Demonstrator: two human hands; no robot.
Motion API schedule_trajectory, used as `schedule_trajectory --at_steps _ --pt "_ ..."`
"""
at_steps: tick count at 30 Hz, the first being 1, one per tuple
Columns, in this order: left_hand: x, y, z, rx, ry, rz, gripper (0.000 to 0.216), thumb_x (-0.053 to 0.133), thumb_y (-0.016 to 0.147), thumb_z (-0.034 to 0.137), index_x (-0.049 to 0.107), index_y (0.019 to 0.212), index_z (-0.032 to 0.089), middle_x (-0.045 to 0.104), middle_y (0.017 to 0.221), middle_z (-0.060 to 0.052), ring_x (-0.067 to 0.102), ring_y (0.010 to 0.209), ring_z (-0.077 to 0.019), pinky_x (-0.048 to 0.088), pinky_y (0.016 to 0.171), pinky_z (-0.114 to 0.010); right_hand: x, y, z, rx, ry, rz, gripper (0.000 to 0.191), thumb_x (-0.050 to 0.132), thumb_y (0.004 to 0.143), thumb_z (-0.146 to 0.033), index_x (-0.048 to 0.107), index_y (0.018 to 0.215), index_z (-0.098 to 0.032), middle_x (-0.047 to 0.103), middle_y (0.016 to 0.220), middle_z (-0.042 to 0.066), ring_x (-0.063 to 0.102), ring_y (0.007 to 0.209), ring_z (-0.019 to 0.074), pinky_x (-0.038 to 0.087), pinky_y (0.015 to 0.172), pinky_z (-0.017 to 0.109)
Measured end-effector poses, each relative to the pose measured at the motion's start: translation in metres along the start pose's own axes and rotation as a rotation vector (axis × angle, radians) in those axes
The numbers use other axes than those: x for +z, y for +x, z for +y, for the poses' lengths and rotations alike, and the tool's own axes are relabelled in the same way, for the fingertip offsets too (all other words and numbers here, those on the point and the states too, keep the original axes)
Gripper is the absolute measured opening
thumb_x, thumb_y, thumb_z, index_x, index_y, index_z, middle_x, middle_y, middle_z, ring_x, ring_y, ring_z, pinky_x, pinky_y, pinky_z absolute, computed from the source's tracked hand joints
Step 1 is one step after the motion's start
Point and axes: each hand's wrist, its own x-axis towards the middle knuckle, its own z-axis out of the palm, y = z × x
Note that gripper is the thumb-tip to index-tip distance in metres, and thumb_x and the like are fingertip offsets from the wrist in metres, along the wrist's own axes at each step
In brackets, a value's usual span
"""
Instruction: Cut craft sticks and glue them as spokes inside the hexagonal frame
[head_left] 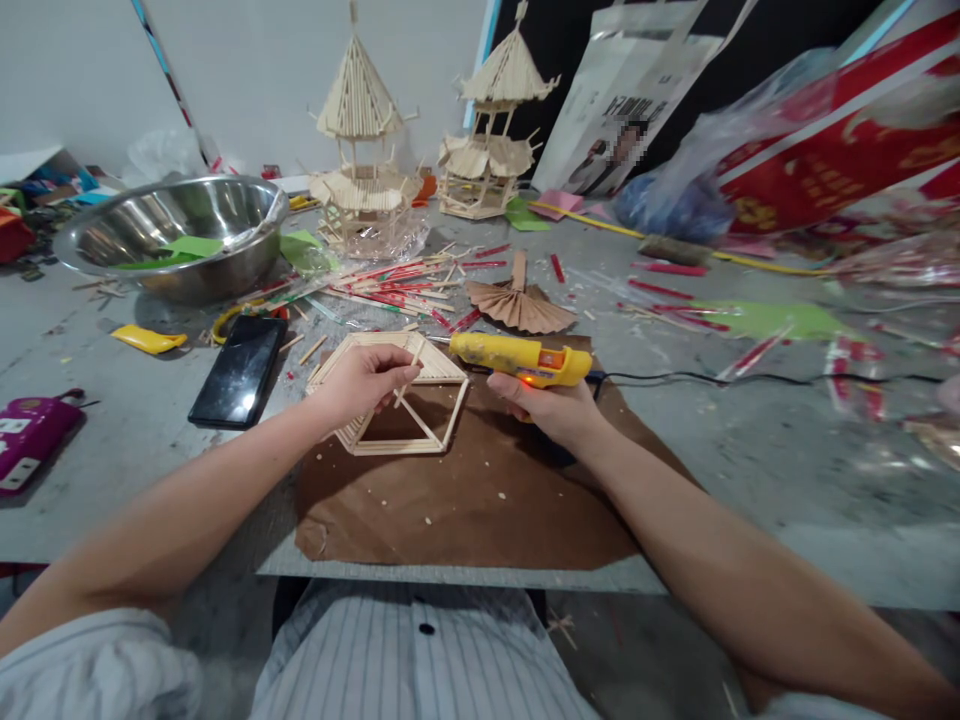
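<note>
Pinched between the fingers of my left hand (367,382) is a short wooden stick (416,356), held above a many-sided stick frame (401,447). Part of that frame is filled with sticks laid side by side; the rest is open, with spokes meeting inside. My right hand (551,405) is wrapped round a yellow hot glue gun (517,358) with an orange light on. Its nozzle points left, close to the stick and the frame's far edge. Under the frame lies a brown sheet (480,520). My left hand hides some of the frame.
Two stick pagodas (360,190) stand at the back. A steel bowl (247,255), a black phone (238,370) and a yellow packet (148,340) are on the left. Loose sticks (397,290) and a brown paper fan (521,303) lie beyond the frame. A black cord (675,378) runs right.
</note>
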Motion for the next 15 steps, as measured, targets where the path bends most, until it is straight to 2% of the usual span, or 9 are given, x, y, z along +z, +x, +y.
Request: schedule_trajectory --at_steps 9,13,15 --pt "0.0002 0.0004 -0.0004 0.016 0.053 0.012 0.018 0.055 0.072 0.032 0.057 0.074 0.014 0.047 0.053 0.004 0.039 0.039 -0.0028 0.029 0.037 -0.015 -0.0003 -0.0009 -0.0028 -0.04 0.004 -0.031 0.03 0.067 0.057 -0.045 0.053 0.06 -0.019 0.041 0.037 -0.007 0.035 0.032 0.0055 0.027 0.029 0.02" --pt "0.0002 0.0 0.0002 0.017 0.059 0.017 0.018 0.055 0.072 0.032 0.058 0.074 0.014 0.047 0.054 0.004 0.039 0.039 -0.0027 0.03 0.038 -0.015 -0.0004 -0.0007 -0.0022 -0.039 0.001 -0.03 0.029 0.068 0.057 -0.045 0.057 0.065 -0.019 0.042 0.038 -0.006 0.035 0.032 0.0057 0.029 0.029 0.021" --pt "0.0002 -0.0002 0.0008 0.016 0.055 0.019 0.018 0.055 0.072 0.032 0.058 0.073 0.015 0.047 0.053 0.004 0.039 0.039 -0.0026 0.03 0.039 -0.016 -0.0003 -0.0004 -0.0022 -0.056 0.006 -0.031 0.03 0.068 0.058 -0.045 0.059 0.07 -0.019 0.047 0.043 -0.004 0.04 0.035 0.0073 0.033 0.031 0.021"
